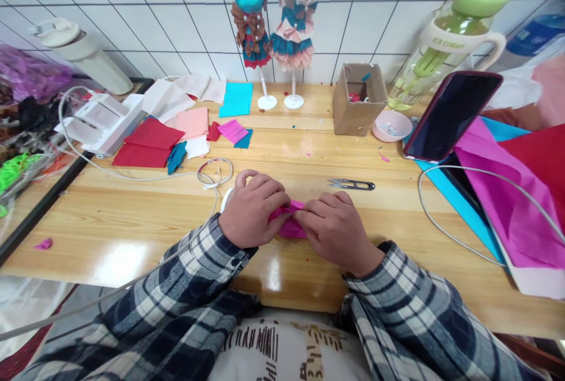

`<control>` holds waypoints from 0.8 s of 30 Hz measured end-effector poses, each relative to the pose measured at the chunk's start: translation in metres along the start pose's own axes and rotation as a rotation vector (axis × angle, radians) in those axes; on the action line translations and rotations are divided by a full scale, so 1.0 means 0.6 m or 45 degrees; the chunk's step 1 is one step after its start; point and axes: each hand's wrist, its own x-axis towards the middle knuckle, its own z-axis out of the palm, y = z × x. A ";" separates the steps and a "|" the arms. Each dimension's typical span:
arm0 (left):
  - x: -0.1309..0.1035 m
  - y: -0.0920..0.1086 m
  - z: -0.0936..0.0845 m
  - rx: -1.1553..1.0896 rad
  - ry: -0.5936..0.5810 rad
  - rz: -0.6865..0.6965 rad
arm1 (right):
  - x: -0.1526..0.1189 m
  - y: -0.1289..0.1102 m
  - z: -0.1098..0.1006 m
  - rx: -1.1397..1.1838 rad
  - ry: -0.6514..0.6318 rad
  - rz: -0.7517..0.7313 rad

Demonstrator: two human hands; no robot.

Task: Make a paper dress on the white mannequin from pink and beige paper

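A small piece of magenta cloth (292, 228) is held low over the table's front middle, bunched between both hands. My left hand (255, 210) pinches its left part, with thumb and fingertips pressed together. From the other side my right hand (333, 228) grips the right part, fingers closed and close to the left fingertips. The fingers cover much of the cloth. Partly hidden behind my left hand is a white rounded object (226, 199), whose kind I cannot make out. Thread snips (352, 184) lie on the table just beyond my right hand.
Two small dress stands (266, 102) (293, 101) wear ruffled dresses. Cloth scraps (148, 142) lie left, near a looped cable (215, 173). A cardboard box (359, 101), pink bowl (392, 126), propped phone (452, 116) and large cloth sheets (507, 204) stand or lie right.
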 end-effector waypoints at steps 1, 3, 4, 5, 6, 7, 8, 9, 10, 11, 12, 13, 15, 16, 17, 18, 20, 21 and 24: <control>0.000 -0.001 0.000 -0.011 -0.006 -0.005 | 0.000 0.000 0.000 0.005 0.000 0.001; 0.000 -0.002 -0.001 -0.035 -0.023 -0.011 | 0.000 0.000 0.001 0.015 -0.001 0.011; 0.000 -0.003 -0.002 -0.048 -0.025 -0.018 | 0.000 0.000 0.001 0.020 0.001 0.021; 0.000 -0.004 -0.002 -0.062 -0.022 -0.029 | 0.000 0.000 0.001 0.024 0.003 0.033; 0.000 -0.005 -0.003 -0.075 -0.015 -0.041 | 0.000 0.000 0.001 0.028 0.005 0.043; 0.001 -0.006 -0.004 -0.087 -0.008 -0.053 | 0.000 0.000 0.001 0.031 0.007 0.052; 0.001 -0.007 -0.005 -0.097 0.000 -0.064 | 0.000 0.000 0.001 0.035 0.008 0.058; 0.001 -0.008 -0.005 -0.106 0.004 -0.070 | 0.001 0.000 0.001 0.040 0.005 0.058; 0.001 -0.009 -0.005 -0.112 0.004 -0.074 | 0.001 0.000 0.001 0.048 0.002 0.053; 0.001 -0.010 -0.005 -0.118 0.001 -0.075 | 0.001 0.001 0.001 0.056 -0.002 0.047; 0.001 -0.011 -0.005 -0.121 -0.003 -0.076 | 0.001 0.001 0.001 0.063 -0.007 0.041; 0.001 -0.011 -0.005 -0.124 -0.007 -0.076 | 0.001 0.001 0.001 0.067 -0.013 0.036; 0.001 -0.012 -0.004 -0.127 -0.016 -0.077 | 0.001 0.000 0.000 0.067 -0.030 0.030; 0.002 -0.012 -0.004 -0.127 -0.018 -0.076 | 0.002 -0.001 0.000 0.063 -0.039 0.032; 0.002 -0.012 -0.004 -0.129 -0.017 -0.076 | 0.002 -0.001 -0.001 0.061 -0.048 0.034; 0.002 -0.012 -0.005 -0.133 -0.016 -0.078 | 0.002 -0.002 -0.001 0.062 -0.054 0.038; 0.003 -0.012 -0.008 -0.157 -0.013 -0.080 | 0.003 -0.003 -0.003 0.075 -0.051 0.050; 0.003 -0.012 -0.010 -0.174 -0.012 -0.080 | 0.003 -0.003 -0.003 0.085 -0.042 0.058; 0.003 -0.012 -0.014 -0.217 -0.026 -0.074 | 0.002 -0.002 -0.005 0.121 -0.003 0.083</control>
